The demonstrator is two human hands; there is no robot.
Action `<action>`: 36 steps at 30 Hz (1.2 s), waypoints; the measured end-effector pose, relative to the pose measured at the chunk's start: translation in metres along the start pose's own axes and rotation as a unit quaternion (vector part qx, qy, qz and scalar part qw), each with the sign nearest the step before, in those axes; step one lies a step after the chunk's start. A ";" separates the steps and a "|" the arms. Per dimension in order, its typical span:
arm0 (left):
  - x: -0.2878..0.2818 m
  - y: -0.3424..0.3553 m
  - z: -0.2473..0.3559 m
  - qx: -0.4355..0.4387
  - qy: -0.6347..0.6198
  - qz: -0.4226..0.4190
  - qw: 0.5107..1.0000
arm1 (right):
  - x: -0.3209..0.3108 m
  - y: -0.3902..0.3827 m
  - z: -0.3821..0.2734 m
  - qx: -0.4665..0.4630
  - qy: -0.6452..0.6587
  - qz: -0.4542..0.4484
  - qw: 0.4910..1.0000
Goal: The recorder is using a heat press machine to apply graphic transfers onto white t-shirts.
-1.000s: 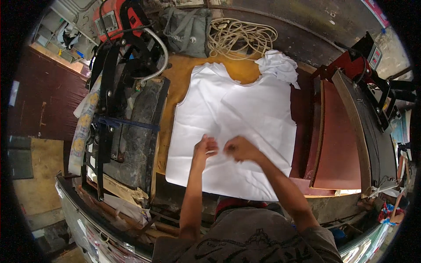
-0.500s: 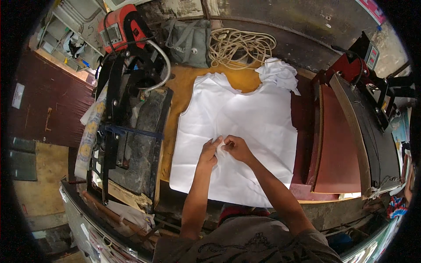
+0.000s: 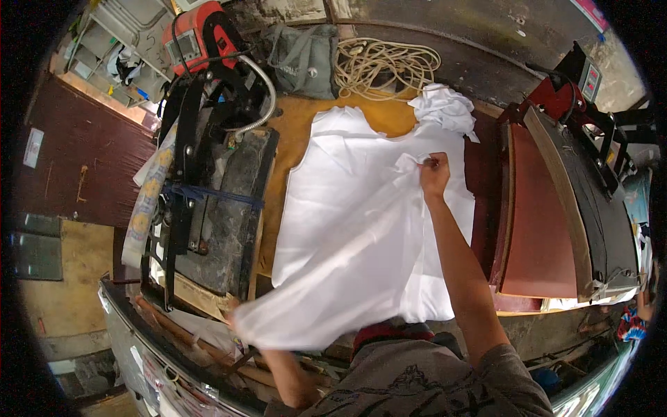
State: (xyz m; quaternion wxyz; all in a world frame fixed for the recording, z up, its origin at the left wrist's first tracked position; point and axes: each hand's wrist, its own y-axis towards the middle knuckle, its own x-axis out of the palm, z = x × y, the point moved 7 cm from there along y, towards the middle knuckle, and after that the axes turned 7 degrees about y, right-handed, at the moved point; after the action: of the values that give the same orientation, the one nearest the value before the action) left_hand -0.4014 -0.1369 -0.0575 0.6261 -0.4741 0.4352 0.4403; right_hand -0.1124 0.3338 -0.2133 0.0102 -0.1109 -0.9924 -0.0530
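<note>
Holding white cloth point(image 3: 347, 267) up over white shirt piece point(image 3: 337, 156): opening-out step, I guess. Right hand point(image 3: 435, 177), 2 o'clock, pinches edge; left hand point(image 3: 233, 315), 7 o'clock, blurry, can't tell grip. Next needs flat pull.

The cloth point(image 3: 347, 267) is plain white, as is the crumpled bundle point(image 3: 445, 112). The worktop point(image 3: 293, 119) is yellowish brown, the bag point(image 3: 300, 68) grey, the cord point(image 3: 385, 66) beige, the strap point(image 3: 217, 195) dark blue, the board point(image 3: 536, 222) reddish brown. Yellow motifs mark the pale roll point(image 3: 149, 207); black figures pattern the dark grey shirt point(image 3: 417, 379).
</note>
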 end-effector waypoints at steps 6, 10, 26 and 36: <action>-0.084 -0.041 -0.083 0.118 -0.328 0.095 0.932 | 0.014 -0.042 -0.014 -0.134 -0.240 -0.212 0.938; -0.124 -0.089 -0.078 0.204 -0.528 0.149 0.811 | -0.005 -0.095 -0.043 -0.173 -0.236 -0.262 0.920; 0.049 -0.409 0.000 0.193 -0.776 -0.313 0.512 | -0.327 -0.365 -0.267 -0.164 -0.077 -0.575 0.798; 0.026 -0.509 0.034 0.520 -0.290 -0.082 0.799 | -0.456 -0.290 -0.321 -0.149 0.075 -0.436 0.884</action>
State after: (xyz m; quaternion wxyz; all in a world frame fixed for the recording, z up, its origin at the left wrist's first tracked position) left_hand 0.1000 -0.1830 0.0301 0.9092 0.0389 0.3561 0.2120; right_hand 0.2713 -0.0820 0.0616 0.0440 0.3370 -0.9173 -0.2074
